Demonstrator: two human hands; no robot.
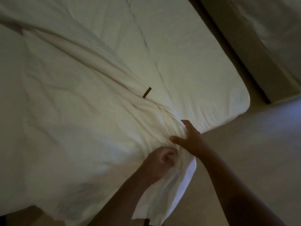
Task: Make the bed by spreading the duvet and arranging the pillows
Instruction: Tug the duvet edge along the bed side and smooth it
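Duvet (65, 95) lies rumpled over the bed, bunched at the near edge by a brown tab (147, 92). L hand (160, 162) fists a fold; R hand (189, 139) clutches the gathers beside it (mattress corner (228, 98) bare). Prob. soft, bulky, light: grab the edge, not mid-fabric.

Duvet (73, 111): off-white cloth, matt, soft-looking, creased all over, w/ deep folds where bunched. Small brown tab (147, 92) on it: looks like leather or stiff ribbon, can't tell which. Mattress sheet (203, 70): pale cloth, matt, smoother, stretched flat w/ few wrinkles. Floor (260, 152): pale, matt, even; carpet or hard surface not clear. Second bed (260, 38): pale cloth cover, matt, blurred.
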